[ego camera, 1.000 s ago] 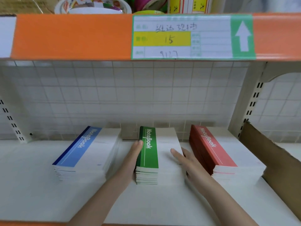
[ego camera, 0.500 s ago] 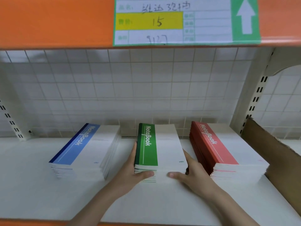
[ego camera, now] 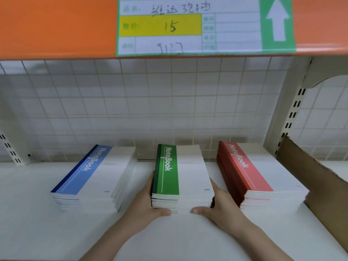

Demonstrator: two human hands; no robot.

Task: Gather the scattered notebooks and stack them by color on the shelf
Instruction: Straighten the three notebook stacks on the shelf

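Three notebook stacks lie on the white shelf (ego camera: 178,238): a blue stack (ego camera: 98,178) at the left, a green stack (ego camera: 180,176) in the middle, a red stack (ego camera: 254,174) at the right. My left hand (ego camera: 145,206) clasps the green stack's left side, its thumb against the front edge. On the stack's right side sits my right hand (ego camera: 218,208), thumb likewise on the front edge. The fingers of both hands are hidden beside the stack.
A brown cardboard sheet (ego camera: 316,185) leans at the right end of the shelf. An orange shelf edge (ego camera: 56,27) with a price label (ego camera: 188,27) hangs overhead. A white wire grid (ego camera: 150,110) backs the shelf, with slotted uprights (ego camera: 293,113) at the sides.
My hands went from flat against the green stack's sides to clasping it with thumbs on the front edge. The view has moved closer and tilted down.
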